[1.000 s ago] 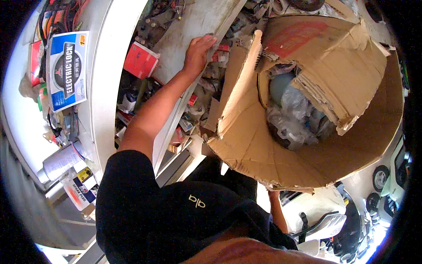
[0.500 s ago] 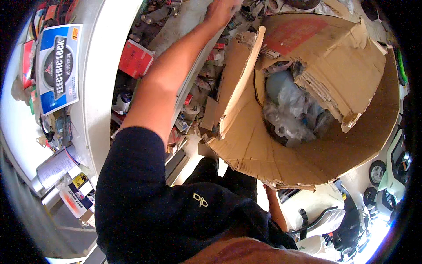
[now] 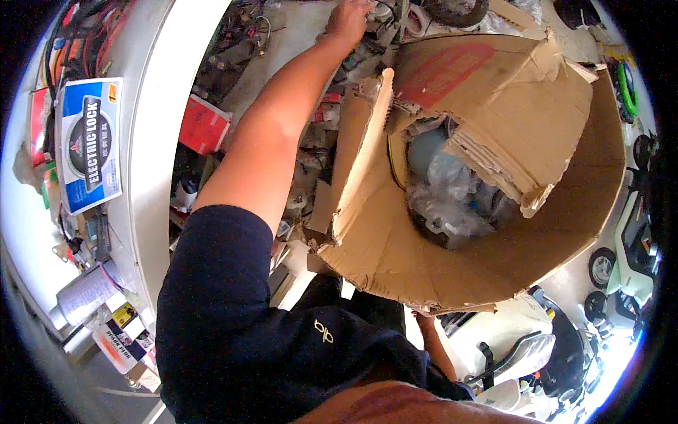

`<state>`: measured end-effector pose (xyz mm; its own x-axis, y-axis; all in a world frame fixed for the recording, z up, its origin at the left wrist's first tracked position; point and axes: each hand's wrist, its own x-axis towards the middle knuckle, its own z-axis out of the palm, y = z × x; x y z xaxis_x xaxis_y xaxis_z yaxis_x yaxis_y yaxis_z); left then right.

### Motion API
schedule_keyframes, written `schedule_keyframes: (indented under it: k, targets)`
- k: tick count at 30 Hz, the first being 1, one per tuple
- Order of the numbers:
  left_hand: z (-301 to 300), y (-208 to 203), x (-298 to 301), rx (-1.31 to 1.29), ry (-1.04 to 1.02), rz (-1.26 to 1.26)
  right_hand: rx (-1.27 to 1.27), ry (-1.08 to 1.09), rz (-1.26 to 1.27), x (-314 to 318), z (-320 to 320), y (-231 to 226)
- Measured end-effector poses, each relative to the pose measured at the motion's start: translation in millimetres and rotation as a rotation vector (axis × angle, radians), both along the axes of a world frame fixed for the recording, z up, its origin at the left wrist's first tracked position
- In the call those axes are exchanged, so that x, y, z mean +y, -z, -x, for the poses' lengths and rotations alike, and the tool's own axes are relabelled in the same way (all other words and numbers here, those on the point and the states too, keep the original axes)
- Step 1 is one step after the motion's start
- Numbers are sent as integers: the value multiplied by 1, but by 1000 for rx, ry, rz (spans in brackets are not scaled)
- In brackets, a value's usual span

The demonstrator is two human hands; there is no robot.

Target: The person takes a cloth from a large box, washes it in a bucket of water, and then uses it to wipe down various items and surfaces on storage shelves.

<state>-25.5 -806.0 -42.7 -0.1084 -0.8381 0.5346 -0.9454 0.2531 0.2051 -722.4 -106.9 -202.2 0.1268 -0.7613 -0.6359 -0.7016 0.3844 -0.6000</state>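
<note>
My left arm stretches forward over a shelf. My left hand [image 3: 347, 22], at the top edge of the view, has its fingers curled in among small loose parts; what is between them is too small to make out. To the right, close in front of my body, stands a large torn cardboard box [image 3: 494, 272], its top open and flaps folded inward. Inside it lie clear plastic bags [image 3: 452, 201] and a round grey-blue item [image 3: 428, 154]. My right hand [image 3: 425, 321] is at the box's near lower edge, its fingers mostly hidden by the cardboard and seemingly gripping it.
A white panel [image 3: 152, 120] rises on the left, with a blue-and-white box [image 3: 90, 145] and other packages beyond it. A red box [image 3: 203, 124] lies on the cluttered shelf. A tire [image 3: 458, 10] is at the far side, and scooters [image 3: 632, 244] stand at the right.
The view has shifted, so the shelf goods at left sit lower and the cardboard box further left. My left hand shows more fully, still among the parts; my right hand stays at the box.
</note>
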Motion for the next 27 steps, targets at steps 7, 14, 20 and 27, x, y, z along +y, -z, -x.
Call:
schedule_keyframes:
  k: [7, 14, 20, 27]
  targets:
    - [6, -30, 142, 237, 118, -104, 78, -165, 155, -16, 12, 18]
    - [9, -70, 386, 76, -234, -440, -101, 24, -40, -47, -28, -24]
    - [-58, -31, 280, -97, -489, -258, -79, -23, 41, 4, 7, 17]
    - [-106, -17, 226, -221, -693, -297, -23, -216, -40, -10, 30, 45]
